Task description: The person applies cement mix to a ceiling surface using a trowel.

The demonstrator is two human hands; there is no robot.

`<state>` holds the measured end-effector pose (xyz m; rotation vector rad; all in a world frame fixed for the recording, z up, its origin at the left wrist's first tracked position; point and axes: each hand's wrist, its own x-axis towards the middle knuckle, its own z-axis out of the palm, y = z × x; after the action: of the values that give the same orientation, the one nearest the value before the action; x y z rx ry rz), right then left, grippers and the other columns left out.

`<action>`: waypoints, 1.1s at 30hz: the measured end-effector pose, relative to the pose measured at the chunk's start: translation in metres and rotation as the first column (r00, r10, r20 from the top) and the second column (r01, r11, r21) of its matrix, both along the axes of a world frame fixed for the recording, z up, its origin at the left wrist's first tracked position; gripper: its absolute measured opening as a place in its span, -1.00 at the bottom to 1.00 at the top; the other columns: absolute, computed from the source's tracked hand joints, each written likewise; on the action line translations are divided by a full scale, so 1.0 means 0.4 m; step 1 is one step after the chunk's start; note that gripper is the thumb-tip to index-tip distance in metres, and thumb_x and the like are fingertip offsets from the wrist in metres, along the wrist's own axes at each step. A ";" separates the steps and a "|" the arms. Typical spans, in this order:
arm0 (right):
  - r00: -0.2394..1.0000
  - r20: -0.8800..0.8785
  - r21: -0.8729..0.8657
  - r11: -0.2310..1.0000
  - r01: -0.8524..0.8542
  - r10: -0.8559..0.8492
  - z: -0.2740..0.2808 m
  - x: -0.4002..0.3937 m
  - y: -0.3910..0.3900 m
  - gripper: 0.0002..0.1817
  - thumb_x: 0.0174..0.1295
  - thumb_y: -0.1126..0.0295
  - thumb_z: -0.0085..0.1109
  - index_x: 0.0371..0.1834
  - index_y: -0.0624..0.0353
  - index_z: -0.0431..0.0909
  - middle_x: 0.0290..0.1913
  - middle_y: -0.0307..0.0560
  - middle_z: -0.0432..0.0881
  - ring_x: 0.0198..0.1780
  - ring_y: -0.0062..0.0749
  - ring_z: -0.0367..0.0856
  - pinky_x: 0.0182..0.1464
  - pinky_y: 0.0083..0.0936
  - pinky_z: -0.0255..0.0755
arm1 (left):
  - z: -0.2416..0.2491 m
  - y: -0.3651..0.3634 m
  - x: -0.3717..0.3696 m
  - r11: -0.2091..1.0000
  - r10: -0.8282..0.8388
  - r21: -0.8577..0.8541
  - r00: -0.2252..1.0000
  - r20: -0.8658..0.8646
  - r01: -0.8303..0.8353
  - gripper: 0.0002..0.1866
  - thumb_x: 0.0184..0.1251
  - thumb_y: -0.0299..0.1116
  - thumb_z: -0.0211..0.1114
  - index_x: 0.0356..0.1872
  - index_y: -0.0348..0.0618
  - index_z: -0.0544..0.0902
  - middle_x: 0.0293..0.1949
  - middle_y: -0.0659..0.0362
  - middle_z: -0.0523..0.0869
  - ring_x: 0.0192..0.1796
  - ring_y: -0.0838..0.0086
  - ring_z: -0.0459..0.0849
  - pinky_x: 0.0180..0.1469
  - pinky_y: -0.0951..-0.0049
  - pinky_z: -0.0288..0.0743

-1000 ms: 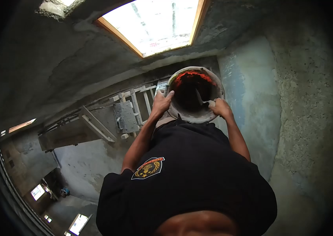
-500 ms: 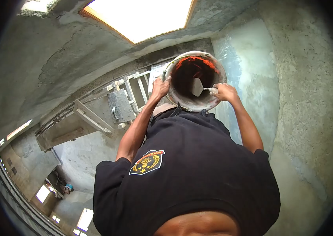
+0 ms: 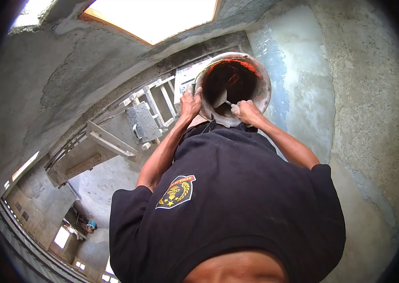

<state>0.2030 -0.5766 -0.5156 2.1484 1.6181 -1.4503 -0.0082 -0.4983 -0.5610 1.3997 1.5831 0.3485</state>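
Note:
A large bucket (image 3: 265,87) with a mortar-crusted rim and an orange-red patch inside stands tipped open toward me, close to my waist. My left hand (image 3: 190,104) is closed on the left edge of the bucket, beside a short dark piece at the rim. My right hand (image 3: 247,113) grips the handle of a trowel (image 3: 220,97). Its pointed, grey-coated blade is inside the bucket's mouth, toward the lower left. The bucket's contents are too dark to make out.
Left of the bucket is a wooden ladder-like frame (image 3: 151,101). A grey board with a handle (image 3: 139,123) lies by it, near planks (image 3: 109,144) on a scaffold. Plastered walls (image 3: 298,75) rise at the right, and a bright window opening (image 3: 157,19) is at the top.
My right hand has moved left and slightly down with the trowel, from the bucket's right rim to its lower middle. The left hand stays at the left edge. The view has shifted slightly.

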 end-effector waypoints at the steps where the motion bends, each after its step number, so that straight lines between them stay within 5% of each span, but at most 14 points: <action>1: 1.000 0.001 -0.001 1.000 0.003 -0.003 -0.006 -0.002 -0.004 -0.62 0.15 0.24 0.05 -0.35 0.46 0.56 -0.43 0.45 0.55 -0.30 0.18 0.62 -0.29 -0.10 0.47 | -0.003 -0.002 0.001 1.000 -0.003 -0.001 1.000 0.001 0.003 -0.45 0.26 -0.10 0.16 0.07 -0.43 0.44 -0.17 -0.31 0.61 -0.03 -0.07 0.60 -0.01 0.16 0.45; 3: 1.000 -0.014 0.099 0.995 0.021 -0.020 -0.003 -0.018 -0.008 -0.63 0.16 0.25 0.05 -0.35 0.48 0.55 -0.45 0.47 0.54 -0.32 0.17 0.62 -0.31 -0.10 0.47 | 0.018 -0.007 0.003 1.000 0.026 0.002 0.997 0.067 -0.026 -0.43 0.27 -0.09 0.16 0.07 -0.47 0.43 -0.17 -0.32 0.60 -0.03 -0.08 0.60 0.01 0.15 0.44; 7: 0.962 -0.117 -0.057 0.969 0.240 -0.246 0.032 -0.045 -0.005 -0.60 0.15 0.20 0.09 -0.36 0.46 0.56 -0.42 0.43 0.56 -0.24 0.19 0.60 -0.24 -0.08 0.46 | 0.038 -0.010 -0.003 0.998 0.027 -0.061 0.998 0.064 -0.023 -0.41 0.27 -0.08 0.15 0.07 -0.49 0.42 -0.17 -0.33 0.60 -0.03 -0.09 0.59 0.02 0.15 0.43; 9: 0.975 -0.061 0.088 0.972 0.218 -0.213 0.013 -0.075 -0.011 -0.59 0.14 0.18 0.11 -0.34 0.44 0.57 -0.41 0.40 0.57 -0.23 0.19 0.60 -0.20 -0.10 0.45 | 0.008 -0.011 -0.005 0.999 0.020 -0.036 1.000 -0.015 -0.021 -0.41 0.28 -0.07 0.14 0.08 -0.48 0.41 -0.17 -0.33 0.60 -0.03 -0.11 0.58 0.02 0.13 0.43; 11: 0.961 -0.077 0.023 0.963 0.269 -0.267 -0.004 -0.078 -0.023 -0.59 0.13 0.18 0.13 -0.33 0.44 0.57 -0.42 0.39 0.58 -0.23 0.20 0.60 -0.18 -0.12 0.46 | -0.007 -0.018 -0.005 1.000 0.021 -0.013 1.000 -0.015 -0.021 -0.40 0.28 -0.07 0.14 0.08 -0.48 0.41 -0.17 -0.33 0.60 -0.03 -0.12 0.58 0.02 0.12 0.43; 13: 0.964 -0.065 0.025 0.965 0.261 -0.259 -0.027 -0.082 -0.035 -0.64 0.19 0.18 0.09 -0.32 0.34 0.56 -0.51 0.19 0.60 -0.44 -0.13 0.66 -0.37 -0.23 0.46 | -0.005 -0.014 -0.009 1.000 0.016 0.010 1.000 -0.010 -0.016 -0.40 0.28 -0.06 0.14 0.09 -0.48 0.41 -0.16 -0.34 0.60 -0.02 -0.13 0.58 0.02 0.12 0.43; 17: 0.908 -0.121 -0.044 0.916 0.398 -0.400 0.037 -0.094 0.022 -0.60 0.15 0.17 0.12 -0.43 0.42 0.56 -0.47 0.28 0.61 -0.31 0.04 0.66 -0.29 -0.19 0.49 | 0.010 -0.021 0.001 1.000 0.023 -0.022 1.000 -0.002 -0.023 -0.44 0.28 -0.06 0.14 0.05 -0.42 0.45 -0.17 -0.33 0.60 -0.05 -0.12 0.59 0.00 0.10 0.43; 20: 0.692 -0.249 -0.323 0.732 0.600 -0.677 0.025 -0.081 0.036 -0.58 0.24 0.10 0.07 -0.52 0.31 0.46 -0.62 -0.08 0.52 -0.59 -0.49 0.56 -0.62 -0.47 0.43 | 0.006 -0.025 -0.007 0.998 0.035 0.050 0.998 0.054 -0.038 -0.46 0.28 -0.06 0.14 0.03 -0.39 0.46 -0.20 -0.28 0.63 -0.07 -0.11 0.60 -0.02 0.11 0.44; 21: 0.696 -0.252 -0.314 0.737 0.598 -0.672 0.001 -0.066 0.027 -0.58 0.24 0.10 0.07 -0.52 0.31 0.46 -0.62 -0.08 0.52 -0.59 -0.49 0.56 -0.62 -0.47 0.43 | 0.012 -0.016 -0.008 1.000 0.022 -0.002 0.998 0.056 -0.022 -0.47 0.28 -0.06 0.14 0.03 -0.39 0.46 -0.20 -0.26 0.63 -0.07 -0.10 0.60 -0.03 0.12 0.44; 23: 0.385 -0.339 -0.552 0.513 0.657 -0.858 -0.037 -0.047 -0.009 -0.57 0.27 0.07 0.05 -0.40 0.31 0.46 -0.59 -0.10 0.51 -0.65 -0.44 0.49 -0.65 -0.48 0.41 | 0.021 -0.018 -0.016 0.998 0.019 -0.056 0.998 0.058 -0.016 -0.47 0.28 -0.07 0.14 0.03 -0.39 0.46 -0.20 -0.25 0.64 -0.07 -0.09 0.61 -0.03 0.12 0.45; 28: 0.636 -0.245 -0.469 0.663 0.583 -0.732 0.030 0.055 -0.045 -0.61 0.24 0.07 0.08 -0.28 0.26 0.46 -0.51 -0.08 0.53 -0.62 -0.48 0.50 -0.63 -0.49 0.40 | 0.010 -0.018 -0.006 0.996 0.039 -0.085 0.999 0.023 -0.037 -0.53 0.29 -0.12 0.13 0.00 -0.37 0.48 -0.19 -0.23 0.64 -0.06 -0.05 0.61 0.01 0.13 0.45; 30: 0.958 0.032 -0.098 0.953 0.285 -0.283 0.067 0.088 -0.043 -0.62 0.13 0.16 0.19 -0.21 0.29 0.48 -0.36 0.16 0.62 -0.32 -0.07 0.65 -0.31 -0.21 0.52 | 0.010 -0.018 -0.005 0.983 0.056 -0.181 0.997 0.052 -0.046 -0.53 0.28 -0.15 0.14 0.00 -0.39 0.47 -0.17 -0.23 0.64 -0.05 -0.05 0.61 0.02 0.13 0.44; 33: 0.969 0.227 0.094 0.993 0.078 -0.097 0.061 0.110 -0.013 -0.62 0.07 0.21 0.22 -0.12 0.19 0.46 -0.24 0.22 0.62 -0.12 0.06 0.60 -0.12 -0.12 0.47 | 0.020 -0.012 0.000 0.975 0.058 -0.217 0.997 0.054 -0.045 -0.55 0.28 -0.17 0.14 0.00 -0.39 0.47 -0.17 -0.23 0.64 -0.05 -0.05 0.61 0.02 0.14 0.44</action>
<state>0.2469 -0.5820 -0.4911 2.3604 1.5450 -1.1177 -0.0081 -0.5033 -0.5530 1.1735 1.5605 0.2393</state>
